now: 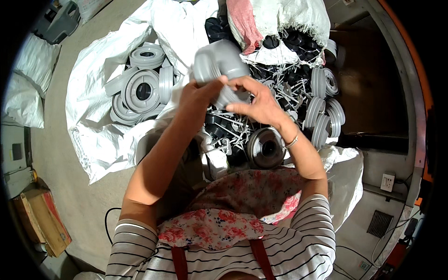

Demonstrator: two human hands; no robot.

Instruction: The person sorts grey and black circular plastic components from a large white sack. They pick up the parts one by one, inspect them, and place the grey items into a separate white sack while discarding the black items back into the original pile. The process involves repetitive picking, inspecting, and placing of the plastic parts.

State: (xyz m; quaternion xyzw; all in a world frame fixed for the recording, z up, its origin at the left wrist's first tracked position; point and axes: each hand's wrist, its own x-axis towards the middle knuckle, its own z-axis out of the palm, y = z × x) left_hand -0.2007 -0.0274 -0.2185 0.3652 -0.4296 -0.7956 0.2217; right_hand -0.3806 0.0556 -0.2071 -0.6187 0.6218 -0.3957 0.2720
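Between my two hands, above the pile, is a bulky grey plastic fitting [228, 58] with rounded lobes, slightly blurred. My left hand [201, 95] is closed on its lower left side. My right hand [255, 100] grips the lower right, thumb and fingers bent round a ribbed grey end [226, 97]. The exact finger contact there is partly smeared. Just below lie black plastic parts [217, 126] tangled with thin white plastic sticks [289, 95]. A shiny round metal piece with a dark centre [267, 147] sits close to my lap.
Grey ribbed rings [140, 91] lie in an open white woven sack [93, 102] at left; several more grey rings [322, 116] stand at right. A sack [289, 18] spills black parts at the back. A cardboard box [44, 221] and a wall socket [387, 182] flank me.
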